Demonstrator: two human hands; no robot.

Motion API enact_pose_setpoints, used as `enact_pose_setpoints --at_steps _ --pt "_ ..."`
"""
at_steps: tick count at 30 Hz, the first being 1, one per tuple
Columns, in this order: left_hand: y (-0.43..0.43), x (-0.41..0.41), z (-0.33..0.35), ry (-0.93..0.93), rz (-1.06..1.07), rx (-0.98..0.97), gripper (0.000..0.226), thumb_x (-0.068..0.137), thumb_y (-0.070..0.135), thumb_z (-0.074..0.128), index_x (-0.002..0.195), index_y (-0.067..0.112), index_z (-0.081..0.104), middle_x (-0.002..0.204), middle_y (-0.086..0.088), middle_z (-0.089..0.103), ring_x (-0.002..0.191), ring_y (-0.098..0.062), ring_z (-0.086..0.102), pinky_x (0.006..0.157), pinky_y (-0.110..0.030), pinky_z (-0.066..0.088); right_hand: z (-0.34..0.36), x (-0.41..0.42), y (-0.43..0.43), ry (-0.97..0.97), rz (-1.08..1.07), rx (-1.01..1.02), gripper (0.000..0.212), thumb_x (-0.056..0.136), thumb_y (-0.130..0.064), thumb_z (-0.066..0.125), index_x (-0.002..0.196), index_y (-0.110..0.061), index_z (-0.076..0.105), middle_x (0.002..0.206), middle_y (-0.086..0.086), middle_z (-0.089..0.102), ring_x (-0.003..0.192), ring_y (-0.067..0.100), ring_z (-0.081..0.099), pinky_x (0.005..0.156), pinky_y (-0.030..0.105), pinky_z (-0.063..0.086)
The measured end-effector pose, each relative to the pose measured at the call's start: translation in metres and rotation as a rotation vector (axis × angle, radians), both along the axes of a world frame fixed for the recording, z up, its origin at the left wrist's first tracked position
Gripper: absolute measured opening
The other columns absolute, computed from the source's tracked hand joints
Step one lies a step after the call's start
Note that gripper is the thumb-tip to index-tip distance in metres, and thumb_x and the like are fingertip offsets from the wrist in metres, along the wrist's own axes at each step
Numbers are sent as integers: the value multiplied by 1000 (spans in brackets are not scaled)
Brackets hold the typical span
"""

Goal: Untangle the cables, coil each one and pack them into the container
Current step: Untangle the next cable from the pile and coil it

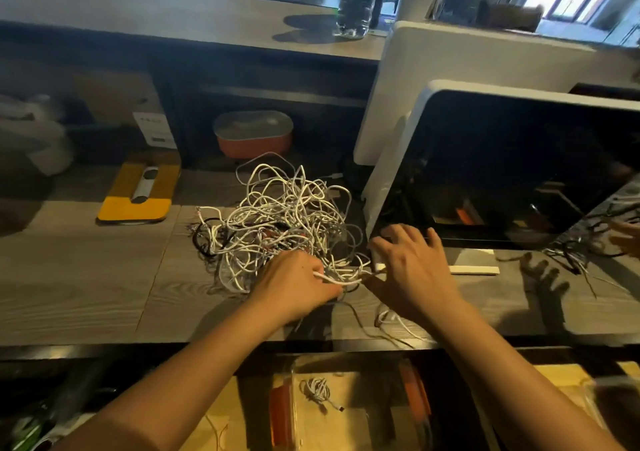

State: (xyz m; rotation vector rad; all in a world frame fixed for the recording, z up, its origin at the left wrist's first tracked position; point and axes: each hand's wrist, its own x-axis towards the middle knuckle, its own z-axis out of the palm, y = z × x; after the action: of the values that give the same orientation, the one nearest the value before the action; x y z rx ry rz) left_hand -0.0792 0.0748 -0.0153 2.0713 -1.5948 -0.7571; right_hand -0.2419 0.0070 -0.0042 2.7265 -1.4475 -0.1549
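Tangle of cables, mostly white with a few dark strands, sits on the wooden desk. My left hand is at the near edge of the tangle, fingers curled round one white cable pulled out of it. My right hand is just right of the tangle, fingers spread flat, holding nothing.

Clear container with orange latches: nearer me than the tangle, below the desk edge, lid off. Contents: one small coiled white cable.

Orange box with grey lid: behind the tangle, lid on, contents not visible.
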Motion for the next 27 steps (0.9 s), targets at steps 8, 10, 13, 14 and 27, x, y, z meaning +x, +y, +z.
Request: enact_pose_setpoints --at_steps 8,10,13,14,27 --pt "-2 8 21 668 -139 85 31 97 22 41 126 26 53 101 6 64 96 -2 59 90 -22 45 -14 0 4 -543 -80 297 12 99 -24 41 99 -20 52 85 -5 54 73 8 50 57 17 36" --pt "1 9 23 1089 -111 101 42 90 24 43 131 20 48 129 6 55 122 -4 48 102 -19 38 -20 4 8 -589 -139 385 9 99 -20 40 99 -22 49 83 -5 54 71 5 51 57 18 38" --pt "-1 -3 27 1145 -163 -33 38 89 30 37 121 21 56 130 11 56 127 -3 44 107 -23 33 -27 19 23 -500 -59 613 15 99 -19 40 111 -20 50 94 -4 55 83 9 53 67 21 40" --pt "-6 -11 27 1118 -140 -103 33 94 29 33 110 19 60 121 8 63 121 -4 51 105 -27 36 -27 26 31 -464 -4 703 17 100 -20 39 112 -17 51 94 -2 54 84 10 51 66 21 37" --pt "-47 8 -2 10 31 -294 16 101 21 28 95 17 42 89 -2 49 78 -17 48 68 -34 42 9 14 43 -250 105 576 47 94 -13 48 138 -26 36 135 5 48 118 20 50 95 33 47"
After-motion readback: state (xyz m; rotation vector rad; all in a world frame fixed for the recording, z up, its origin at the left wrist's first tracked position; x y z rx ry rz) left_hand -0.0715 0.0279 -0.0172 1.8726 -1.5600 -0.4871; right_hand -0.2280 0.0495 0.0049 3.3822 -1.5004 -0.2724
